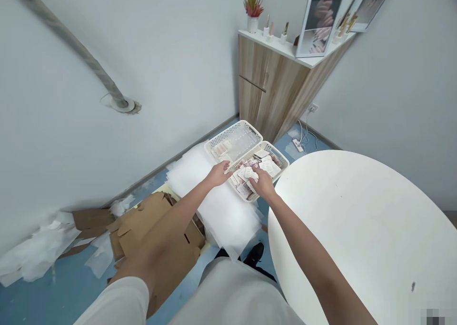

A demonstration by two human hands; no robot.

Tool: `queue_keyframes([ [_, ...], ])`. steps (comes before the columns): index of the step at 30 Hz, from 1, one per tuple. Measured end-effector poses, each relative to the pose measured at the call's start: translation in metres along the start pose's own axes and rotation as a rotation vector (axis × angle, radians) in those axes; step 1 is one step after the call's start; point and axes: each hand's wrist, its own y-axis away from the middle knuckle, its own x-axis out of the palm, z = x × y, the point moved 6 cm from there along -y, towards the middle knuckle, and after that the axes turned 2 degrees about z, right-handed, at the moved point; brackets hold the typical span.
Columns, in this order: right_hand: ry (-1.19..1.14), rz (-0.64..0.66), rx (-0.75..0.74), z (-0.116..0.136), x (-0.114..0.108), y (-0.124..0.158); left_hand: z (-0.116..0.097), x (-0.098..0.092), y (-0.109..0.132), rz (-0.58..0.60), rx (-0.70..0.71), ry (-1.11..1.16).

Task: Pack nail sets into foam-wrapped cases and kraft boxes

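Two white perforated baskets sit side by side beyond the white sheets. The nearer basket [284,162] is filled with small cards and packets [268,166]. The farther basket [233,141] has a few small items at its left end. Over the nearer basket, my right hand [263,183] pinches some small white cards [249,173]. My left hand [218,174] is at that basket's left rim, fingers slightly bent and apart, with nothing visible in it.
White foam sheets [228,215] lie in a stack under the baskets. Flattened cardboard [150,229] is at the left, near crumpled plastic [43,244]. A round white table [357,229] stands at the right. Behind is a wooden cabinet [274,77] with picture frames and a plant.
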Motion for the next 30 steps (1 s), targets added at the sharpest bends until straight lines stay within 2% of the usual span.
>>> queue_keyframes([
  [4,0.118,0.077,0.018,0.015,0.028,-0.043,0.038,-0.011,-0.042,-0.011,-0.054,-0.003],
  [8,0.221,0.109,0.010,0.027,0.048,-0.074,0.054,-0.005,-0.077,0.018,-0.039,-0.080],
  [12,0.283,0.137,0.003,0.033,0.067,-0.094,0.066,0.005,-0.101,0.035,-0.019,-0.103],
  [16,0.310,0.156,0.039,0.035,0.082,-0.104,0.073,0.015,-0.115,0.055,0.000,-0.067],
  [21,0.297,0.172,0.073,0.034,0.089,-0.107,0.075,0.024,-0.125,0.069,-0.002,-0.032],
  [25,0.271,0.187,0.053,0.032,0.091,-0.108,0.080,0.022,-0.129,0.012,-0.047,-0.023],
  [30,0.245,0.226,0.066,0.029,0.095,-0.109,0.077,0.018,-0.127,0.015,-0.015,-0.028],
])
